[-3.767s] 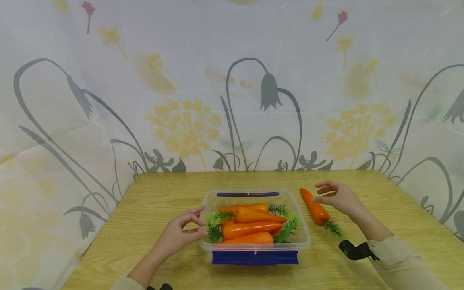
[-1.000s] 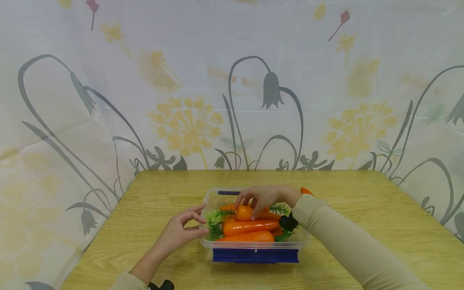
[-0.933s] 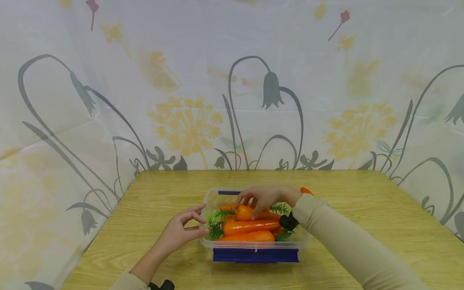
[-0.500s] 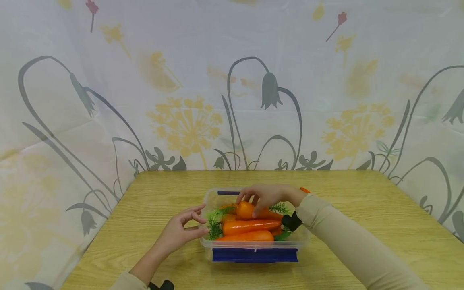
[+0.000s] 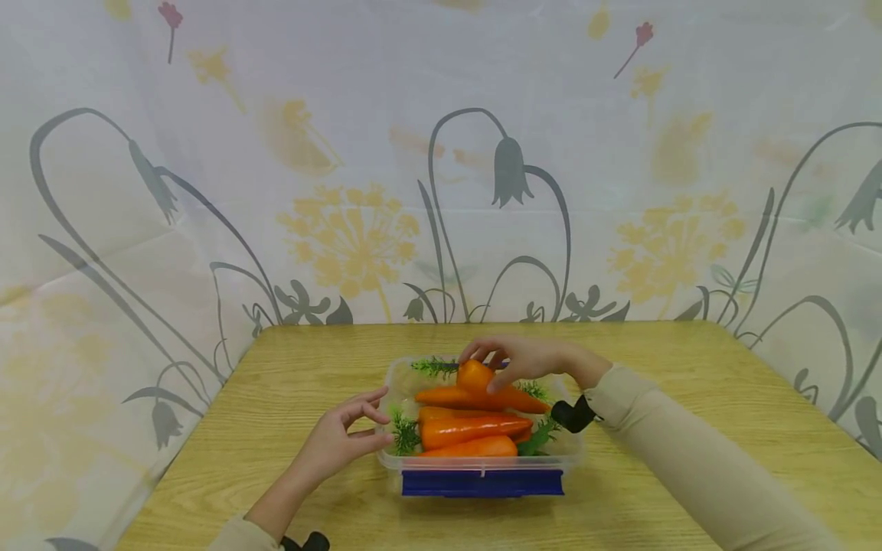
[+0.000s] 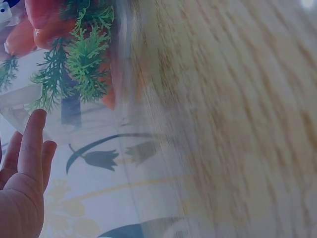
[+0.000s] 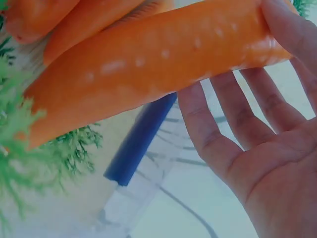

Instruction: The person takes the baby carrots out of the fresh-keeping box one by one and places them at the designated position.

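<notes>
My right hand [image 5: 529, 357] holds an orange carrot [image 5: 475, 376] by its thick top end, thumb on one side and fingers on the other. The carrot's thin end slants down to the right inside a clear plastic box [image 5: 482, 463], and its green leafy top sticks out to the left. In the right wrist view, the carrot [image 7: 158, 54] spans the frame between thumb and fingertips. Several more carrots [image 5: 475, 431] with green tops lie in the box. My left hand [image 5: 338, 428] is at the box's left wall, fingers relaxed, fingertips right at the rim.
Dark blue latches [image 5: 482, 483] sit on the box's front and back sides. The box stands on a wooden table [image 5: 310, 360]. A flower-printed cloth [image 5: 468, 168] hangs behind the table. Dark wrist mounts [image 5: 573, 415] stick out below the sleeves.
My right hand has taken hold of a carrot in the box and raised its thick end, up and slightly right. The loose carrot on the right is now hidden behind my right arm. The left hand has stayed put.
</notes>
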A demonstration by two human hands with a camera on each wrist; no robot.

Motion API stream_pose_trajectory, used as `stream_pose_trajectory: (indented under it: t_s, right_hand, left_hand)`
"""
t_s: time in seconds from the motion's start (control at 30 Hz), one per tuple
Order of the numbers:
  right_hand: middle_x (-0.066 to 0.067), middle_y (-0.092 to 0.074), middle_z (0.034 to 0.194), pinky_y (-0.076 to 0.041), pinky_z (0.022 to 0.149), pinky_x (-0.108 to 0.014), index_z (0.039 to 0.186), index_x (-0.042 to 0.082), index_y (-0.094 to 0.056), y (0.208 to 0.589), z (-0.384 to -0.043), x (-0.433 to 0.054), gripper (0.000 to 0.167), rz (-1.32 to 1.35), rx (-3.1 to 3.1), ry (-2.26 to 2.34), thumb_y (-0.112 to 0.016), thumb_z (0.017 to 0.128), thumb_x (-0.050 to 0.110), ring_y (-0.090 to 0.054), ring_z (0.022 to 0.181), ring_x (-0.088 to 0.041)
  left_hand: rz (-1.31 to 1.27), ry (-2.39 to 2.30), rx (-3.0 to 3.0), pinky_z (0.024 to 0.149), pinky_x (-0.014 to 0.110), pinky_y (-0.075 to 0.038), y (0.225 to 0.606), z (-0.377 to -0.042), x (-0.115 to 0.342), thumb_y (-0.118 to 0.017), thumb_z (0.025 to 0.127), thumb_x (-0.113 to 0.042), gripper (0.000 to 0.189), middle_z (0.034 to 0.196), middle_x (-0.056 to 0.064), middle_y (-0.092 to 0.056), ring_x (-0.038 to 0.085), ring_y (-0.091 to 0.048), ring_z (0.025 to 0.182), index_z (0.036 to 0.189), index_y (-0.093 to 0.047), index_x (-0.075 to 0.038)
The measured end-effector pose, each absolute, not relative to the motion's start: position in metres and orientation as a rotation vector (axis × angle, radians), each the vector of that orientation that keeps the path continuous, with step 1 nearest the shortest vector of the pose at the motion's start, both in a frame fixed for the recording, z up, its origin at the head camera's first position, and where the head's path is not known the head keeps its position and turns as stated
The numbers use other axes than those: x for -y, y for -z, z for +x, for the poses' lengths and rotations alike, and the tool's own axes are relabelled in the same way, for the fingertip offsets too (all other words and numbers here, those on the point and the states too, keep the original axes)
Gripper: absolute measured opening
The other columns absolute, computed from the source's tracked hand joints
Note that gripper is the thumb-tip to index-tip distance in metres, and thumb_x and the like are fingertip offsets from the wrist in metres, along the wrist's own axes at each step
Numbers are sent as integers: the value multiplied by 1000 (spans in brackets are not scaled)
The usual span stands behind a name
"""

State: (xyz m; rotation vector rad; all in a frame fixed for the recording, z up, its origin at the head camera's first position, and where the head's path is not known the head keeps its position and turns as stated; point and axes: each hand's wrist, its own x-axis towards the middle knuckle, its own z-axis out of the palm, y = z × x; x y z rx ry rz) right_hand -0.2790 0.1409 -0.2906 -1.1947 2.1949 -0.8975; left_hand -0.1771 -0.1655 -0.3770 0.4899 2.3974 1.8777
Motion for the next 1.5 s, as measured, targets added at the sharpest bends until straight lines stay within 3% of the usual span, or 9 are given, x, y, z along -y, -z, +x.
stream_pose_trajectory:
  t_s: [0.3,1.1,1.5]
  right_hand:
    - [-12,-50,126,-46,90,-39,133,7,-46,286,-277,-156,51,-1142,-2343,993,-67,87,13,-50,111,-30]
    - [-22,-46,122,-53,78,-37,137,3,-38,280,-270,-213,56,-918,-2476,1482,-64,89,12,-56,104,-33]
    - [-24,-38,127,-53,78,-35,141,2,-30,278,-266,-241,58,-768,-2508,1641,-59,93,15,-58,99,-14]
  left_hand:
    - [481,-1880,-2411,93,39,-45,377,-176,166,-72,81,-9,21,143,14,-39,39,-30,131,95,-64,4]
    - [496,-1868,-2421,94,38,-44,375,-176,165,-71,82,-9,23,143,15,-39,39,-30,131,97,-63,6]
    - [505,-1873,-2422,93,36,-45,377,-177,166,-71,82,-9,23,143,15,-38,42,-30,131,97,-63,6]
